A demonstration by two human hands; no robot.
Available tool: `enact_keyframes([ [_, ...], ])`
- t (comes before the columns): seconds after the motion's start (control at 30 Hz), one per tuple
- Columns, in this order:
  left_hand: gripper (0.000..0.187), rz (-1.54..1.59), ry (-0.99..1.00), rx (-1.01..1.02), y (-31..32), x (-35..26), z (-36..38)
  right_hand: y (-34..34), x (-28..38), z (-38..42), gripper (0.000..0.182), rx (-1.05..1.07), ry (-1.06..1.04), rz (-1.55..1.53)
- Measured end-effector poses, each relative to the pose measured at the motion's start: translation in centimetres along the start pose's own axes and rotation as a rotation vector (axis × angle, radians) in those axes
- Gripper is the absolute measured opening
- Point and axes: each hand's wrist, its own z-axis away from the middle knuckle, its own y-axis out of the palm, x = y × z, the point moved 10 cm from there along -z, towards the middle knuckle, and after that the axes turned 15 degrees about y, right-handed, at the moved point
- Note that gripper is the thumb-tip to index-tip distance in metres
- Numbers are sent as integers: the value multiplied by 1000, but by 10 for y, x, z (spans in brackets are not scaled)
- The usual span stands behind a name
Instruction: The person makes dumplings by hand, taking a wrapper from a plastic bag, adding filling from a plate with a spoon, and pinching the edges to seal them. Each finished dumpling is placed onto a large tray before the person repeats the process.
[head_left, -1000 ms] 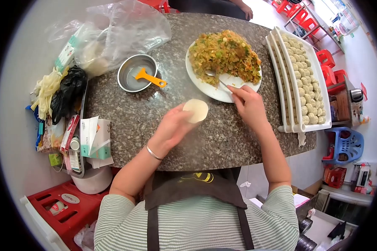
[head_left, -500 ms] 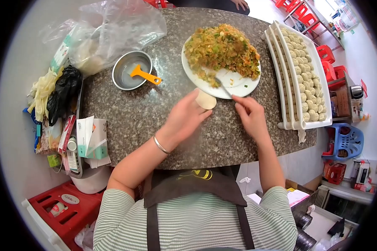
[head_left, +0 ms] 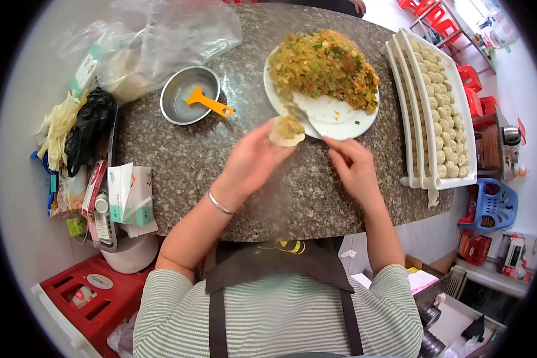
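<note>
My left hand (head_left: 253,156) holds a round, pale dough wrapper (head_left: 278,141) on its fingers, with a small mound of filling (head_left: 290,126) on top. My right hand (head_left: 353,166) is closed on the handle of a metal spoon (head_left: 312,126), whose tip is close beside the wrapper at the plate's near edge. Chopped vegetable filling (head_left: 325,68) is heaped over the back of a white plate (head_left: 346,126), and the front of the plate shows bare.
Stacked white trays (head_left: 411,113) of pleated buns (head_left: 438,101) stand at the right. A metal bowl (head_left: 172,106) with an orange scraper (head_left: 210,102) sits left of the plate. Clear plastic bags (head_left: 191,36) lie at the back left, near a tissue box (head_left: 138,194).
Filling now lies on the wrapper, which was bare before. The spoon has come off the heap toward the wrapper, and my left hand has moved slightly up and left.
</note>
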Motion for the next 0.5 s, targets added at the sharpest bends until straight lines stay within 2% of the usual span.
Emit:
enact_keyframes([
  [0.2, 41, -9, 25, 24, -7, 2, -2, -1, -11, 21, 29, 71, 99, -62],
  [0.27, 41, -8, 34, 8, -9, 3, -2, -10, -30, 15, 29, -69, 183, -127],
  [0.4, 42, -89, 60, -8, -14, 4, 0, 9, -7, 30, 27, 50, 104, -78],
  [0.5, 42, -106, 78, -5, -15, 3, 0, 5, -9, 27, 27, 31, 112, -70],
])
